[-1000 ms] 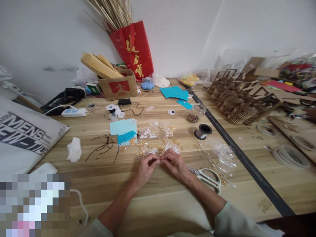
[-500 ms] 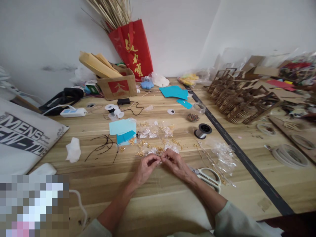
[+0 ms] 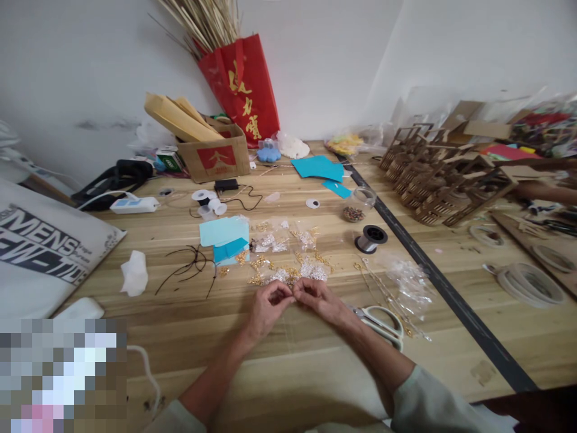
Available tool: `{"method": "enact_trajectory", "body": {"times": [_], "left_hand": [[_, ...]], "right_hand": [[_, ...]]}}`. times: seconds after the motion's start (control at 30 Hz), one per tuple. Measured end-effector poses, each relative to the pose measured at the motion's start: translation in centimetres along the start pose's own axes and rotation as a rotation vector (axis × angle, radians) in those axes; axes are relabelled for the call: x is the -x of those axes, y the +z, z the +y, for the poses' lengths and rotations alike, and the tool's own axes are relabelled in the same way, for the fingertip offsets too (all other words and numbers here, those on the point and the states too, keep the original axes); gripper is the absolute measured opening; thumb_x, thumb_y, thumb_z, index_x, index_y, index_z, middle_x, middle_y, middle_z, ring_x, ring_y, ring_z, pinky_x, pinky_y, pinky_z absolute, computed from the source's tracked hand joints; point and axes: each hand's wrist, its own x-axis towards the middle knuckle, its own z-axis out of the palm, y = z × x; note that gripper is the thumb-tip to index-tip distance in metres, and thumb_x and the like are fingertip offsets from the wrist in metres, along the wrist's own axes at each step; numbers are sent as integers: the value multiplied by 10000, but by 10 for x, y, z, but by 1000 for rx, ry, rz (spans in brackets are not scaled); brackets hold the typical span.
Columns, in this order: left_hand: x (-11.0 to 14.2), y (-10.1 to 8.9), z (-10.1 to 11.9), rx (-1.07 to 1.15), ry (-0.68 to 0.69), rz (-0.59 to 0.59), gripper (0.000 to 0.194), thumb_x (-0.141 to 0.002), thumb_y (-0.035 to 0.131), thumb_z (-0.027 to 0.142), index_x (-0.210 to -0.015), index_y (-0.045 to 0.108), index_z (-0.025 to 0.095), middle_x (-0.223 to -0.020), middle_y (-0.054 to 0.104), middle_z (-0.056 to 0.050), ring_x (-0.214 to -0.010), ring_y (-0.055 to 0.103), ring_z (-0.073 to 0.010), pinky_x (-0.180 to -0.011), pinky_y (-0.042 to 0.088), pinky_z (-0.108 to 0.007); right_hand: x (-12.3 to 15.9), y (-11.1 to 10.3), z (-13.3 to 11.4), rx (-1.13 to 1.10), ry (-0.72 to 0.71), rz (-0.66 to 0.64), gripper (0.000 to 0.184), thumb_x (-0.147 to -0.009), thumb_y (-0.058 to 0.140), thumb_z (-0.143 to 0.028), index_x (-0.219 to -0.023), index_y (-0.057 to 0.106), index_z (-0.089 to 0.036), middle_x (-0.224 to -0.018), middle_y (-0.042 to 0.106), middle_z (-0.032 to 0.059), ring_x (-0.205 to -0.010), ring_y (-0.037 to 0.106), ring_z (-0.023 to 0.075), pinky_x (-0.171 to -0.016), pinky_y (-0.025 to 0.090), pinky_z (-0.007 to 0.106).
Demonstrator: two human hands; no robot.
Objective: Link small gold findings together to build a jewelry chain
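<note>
My left hand [image 3: 269,302] and my right hand [image 3: 318,297] meet fingertip to fingertip above the wooden table [image 3: 180,337]. Both are pinched closed; whatever sits between the fingertips is too small to make out. A faint thin thread or wire seems to hang below them. Just beyond the fingers lie heaps of silver beads [image 3: 314,269] and gold beads [image 3: 256,279], with small clear bags of findings [image 3: 269,242] behind. Scissors [image 3: 383,325] with pale handles rest beside my right forearm. Gold and silver chains [image 3: 376,279] stretch out to the right, next to crumpled clear plastic bags [image 3: 410,282].
A spool of wire [image 3: 370,239] and a jar of beads [image 3: 354,213] stand right of centre. Blue card pieces [image 3: 224,231] and black cords [image 3: 192,264] lie to the left. Brown wooden frames [image 3: 433,180] crowd the right, near another person's arm [image 3: 552,191]. A cardboard box [image 3: 219,159] stands behind.
My fingers have shifted slightly while staying pinched together; the right hand sits a little lower and flatter. At the far right, another person's arm has come into view behind the wooden frames.
</note>
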Motion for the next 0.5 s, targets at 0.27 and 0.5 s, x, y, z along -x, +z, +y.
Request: {"method": "enact_trajectory", "body": {"times": [0.27, 0.5], "left_hand": [[2, 0, 0, -194, 283, 43, 26, -775, 644, 155, -755, 633, 167, -706, 648, -27, -633, 601, -131, -601, 496, -230], [3, -4, -3, -292, 514, -36, 121, -856, 577, 172, -791, 678, 166, -783, 685, -87, -722, 643, -162, -661, 525, -265]], "right_hand": [[-2, -4, 5, -81, 64, -29, 394, -737, 669, -532, -712, 555, -156, -608, 473, -34, -550, 415, 91, -533, 339, 220], [-2, -8, 0, -82, 98, -83, 371, -686, 712, -485, -710, 576, -141, -607, 505, -28, -544, 434, 92, -538, 353, 224]]}}
